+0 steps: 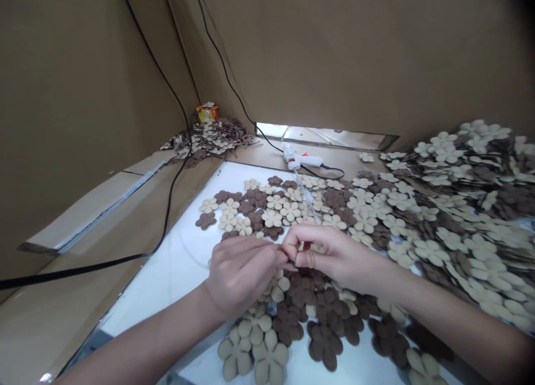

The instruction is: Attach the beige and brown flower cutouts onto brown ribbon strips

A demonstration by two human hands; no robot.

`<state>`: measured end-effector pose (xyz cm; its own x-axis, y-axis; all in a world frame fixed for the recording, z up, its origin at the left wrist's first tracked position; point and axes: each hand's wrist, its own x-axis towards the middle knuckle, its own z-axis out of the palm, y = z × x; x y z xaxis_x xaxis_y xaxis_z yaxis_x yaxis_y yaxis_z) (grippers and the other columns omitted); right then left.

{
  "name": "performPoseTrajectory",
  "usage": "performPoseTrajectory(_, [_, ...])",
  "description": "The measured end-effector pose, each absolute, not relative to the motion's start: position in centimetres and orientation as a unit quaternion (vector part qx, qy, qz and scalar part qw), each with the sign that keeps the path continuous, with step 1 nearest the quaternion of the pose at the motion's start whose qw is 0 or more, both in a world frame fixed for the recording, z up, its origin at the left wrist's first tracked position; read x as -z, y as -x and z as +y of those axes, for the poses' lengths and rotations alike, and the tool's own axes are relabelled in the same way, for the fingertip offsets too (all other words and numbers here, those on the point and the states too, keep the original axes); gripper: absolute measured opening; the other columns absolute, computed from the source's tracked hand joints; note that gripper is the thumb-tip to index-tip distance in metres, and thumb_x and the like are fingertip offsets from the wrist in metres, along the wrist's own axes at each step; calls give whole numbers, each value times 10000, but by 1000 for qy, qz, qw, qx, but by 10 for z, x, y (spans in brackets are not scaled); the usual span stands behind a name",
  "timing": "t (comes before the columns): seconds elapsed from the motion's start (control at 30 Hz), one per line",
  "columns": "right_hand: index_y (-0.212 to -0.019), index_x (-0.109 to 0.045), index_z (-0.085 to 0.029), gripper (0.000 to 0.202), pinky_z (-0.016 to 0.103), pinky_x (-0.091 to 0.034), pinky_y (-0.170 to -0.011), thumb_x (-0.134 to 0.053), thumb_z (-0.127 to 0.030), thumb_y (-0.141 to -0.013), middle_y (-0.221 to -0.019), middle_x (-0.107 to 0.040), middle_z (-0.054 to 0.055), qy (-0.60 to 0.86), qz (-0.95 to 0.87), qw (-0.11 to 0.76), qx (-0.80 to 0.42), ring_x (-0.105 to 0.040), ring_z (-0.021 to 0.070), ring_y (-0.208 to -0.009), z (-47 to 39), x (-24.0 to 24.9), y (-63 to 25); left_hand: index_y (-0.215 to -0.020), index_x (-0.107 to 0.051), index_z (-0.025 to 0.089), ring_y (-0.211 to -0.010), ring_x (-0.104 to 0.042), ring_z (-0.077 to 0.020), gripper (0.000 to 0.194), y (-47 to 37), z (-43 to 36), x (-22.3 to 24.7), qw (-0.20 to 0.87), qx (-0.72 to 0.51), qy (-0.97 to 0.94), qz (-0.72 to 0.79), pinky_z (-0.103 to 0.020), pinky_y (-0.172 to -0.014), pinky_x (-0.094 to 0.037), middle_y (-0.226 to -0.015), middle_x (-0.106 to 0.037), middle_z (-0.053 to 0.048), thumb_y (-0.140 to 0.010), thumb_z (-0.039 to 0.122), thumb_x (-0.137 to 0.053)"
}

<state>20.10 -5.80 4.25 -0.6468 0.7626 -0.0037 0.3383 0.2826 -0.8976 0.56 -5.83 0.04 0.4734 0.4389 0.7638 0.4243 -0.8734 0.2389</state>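
Brown flower piece (288,267), mostly hidden, sits pinched between the fingertips of our left hand (243,271) and our right hand (330,256), which meet around it. We hold it above loose brown and cream flowers (326,343) on the white board (146,304), the glue gun (298,159) lying beyond.
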Motion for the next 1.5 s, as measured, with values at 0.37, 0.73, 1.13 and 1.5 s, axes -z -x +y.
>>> performPoseTrajectory(0.37, [-770,-523,-183,97,228,-388,-659,-543,-185,-865,-783,-561,-8,383,-744,309,-452,-519,125,-749,-57,-43,-208,-772,-656,149,-688,-708,-152,27,1,-51,-9,-13,-464,-848,256,-235,-611,-561,-725,-748,-22,-771,122,-659])
performPoseTrajectory(0.73, [-775,-608,-196,108,265,-418,-758,-602,-96,-815,-806,-624,3,339,-817,349,-309,-549,145,-839,-61,-32,-197,-755,-646,155,-630,-676,-137,84,-4,-55,-5,19,-448,-856,257,-232,-576,-524,-700,-719,-24,-774,78,-621])
performPoseTrajectory(1.13, [-741,-536,-188,143,277,-377,-781,-521,-104,-856,-828,-570,-1,385,-787,260,-405,-500,155,-862,-62,-33,-198,-707,-617,176,-532,-643,-103,134,-7,-55,0,44,-459,-844,276,-197,-519,-501,-622,-704,18,-772,61,-593])
performPoseTrajectory(1.5, [-806,-450,-211,232,333,-466,-728,-382,-396,-928,-839,-496,38,350,-664,344,-564,-508,170,-781,-50,-50,-224,-760,-638,166,-622,-684,-129,87,-2,-49,-12,-10,-446,-858,256,-219,-587,-545,-663,-718,-9,-832,167,-588])
